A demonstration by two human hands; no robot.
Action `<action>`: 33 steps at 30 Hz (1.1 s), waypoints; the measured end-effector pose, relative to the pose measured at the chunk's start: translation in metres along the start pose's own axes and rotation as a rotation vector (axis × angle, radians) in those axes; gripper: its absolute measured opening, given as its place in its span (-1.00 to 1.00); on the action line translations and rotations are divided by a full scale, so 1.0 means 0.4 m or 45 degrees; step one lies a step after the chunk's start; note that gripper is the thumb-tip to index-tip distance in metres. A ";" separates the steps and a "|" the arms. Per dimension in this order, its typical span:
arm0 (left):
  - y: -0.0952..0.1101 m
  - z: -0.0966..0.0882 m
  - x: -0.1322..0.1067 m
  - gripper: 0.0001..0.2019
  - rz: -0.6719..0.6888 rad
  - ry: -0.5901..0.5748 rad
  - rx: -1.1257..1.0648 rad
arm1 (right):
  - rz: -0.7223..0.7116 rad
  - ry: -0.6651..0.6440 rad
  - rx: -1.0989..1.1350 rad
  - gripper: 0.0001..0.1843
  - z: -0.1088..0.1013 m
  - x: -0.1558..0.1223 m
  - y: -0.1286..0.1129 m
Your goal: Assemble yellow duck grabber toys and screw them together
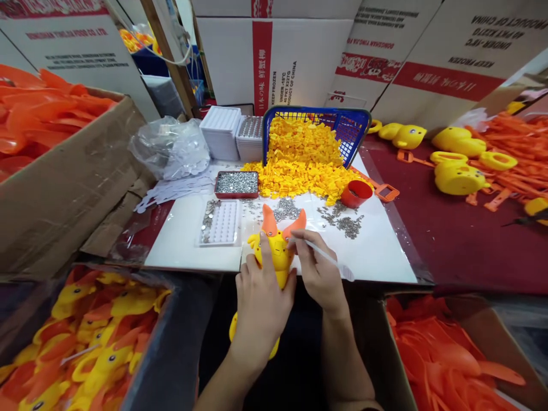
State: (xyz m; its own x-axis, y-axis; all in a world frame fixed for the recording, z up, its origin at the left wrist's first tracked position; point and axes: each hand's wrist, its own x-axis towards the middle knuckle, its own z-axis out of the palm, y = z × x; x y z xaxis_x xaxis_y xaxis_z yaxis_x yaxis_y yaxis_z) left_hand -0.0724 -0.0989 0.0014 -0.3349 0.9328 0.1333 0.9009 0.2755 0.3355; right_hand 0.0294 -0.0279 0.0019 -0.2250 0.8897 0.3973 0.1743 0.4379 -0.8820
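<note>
At the table's front edge, my left hand (263, 294) is wrapped round a yellow plastic toy part (280, 254), its index finger lying along the upper side. Two orange ear-shaped pieces (269, 221) stick up from the toy's far end. In my right hand (319, 271), closed beside the toy, is a white plastic strip (342, 268) with a rounded end; its other end is hidden by the fingers. Small screws (286, 210) lie loose just beyond the toy. Another yellow part (233, 326) shows below my left hand, mostly covered.
A blue basket (359, 128) lies tipped, spilling small yellow pieces (291, 180). Nearby are a red tray of metal bits (237, 184), a white battery tray (220, 222) and a red cup (356, 194). Boxes of yellow toys (111, 359) and orange parts (445, 354) flank me.
</note>
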 end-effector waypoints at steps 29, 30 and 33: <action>-0.081 0.024 0.123 -0.50 -0.528 -0.209 -1.551 | -0.065 0.009 -0.248 -0.87 -0.014 0.019 0.030; -0.079 0.023 0.121 -0.48 -0.519 -0.211 -1.540 | -0.088 -0.002 -0.270 -0.87 -0.016 0.020 0.030; -0.073 0.020 0.113 -0.48 -0.451 -0.190 -1.466 | -0.152 -0.027 -0.350 -0.87 -0.026 0.022 0.028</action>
State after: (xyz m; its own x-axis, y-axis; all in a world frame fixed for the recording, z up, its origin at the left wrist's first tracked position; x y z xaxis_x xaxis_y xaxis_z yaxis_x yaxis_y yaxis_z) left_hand -0.1116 -0.0630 -0.0097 -0.4095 0.8861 -0.2173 -0.0326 0.2238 0.9741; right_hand 0.0394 -0.0140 -0.0018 -0.2788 0.8282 0.4862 0.3978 0.5604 -0.7264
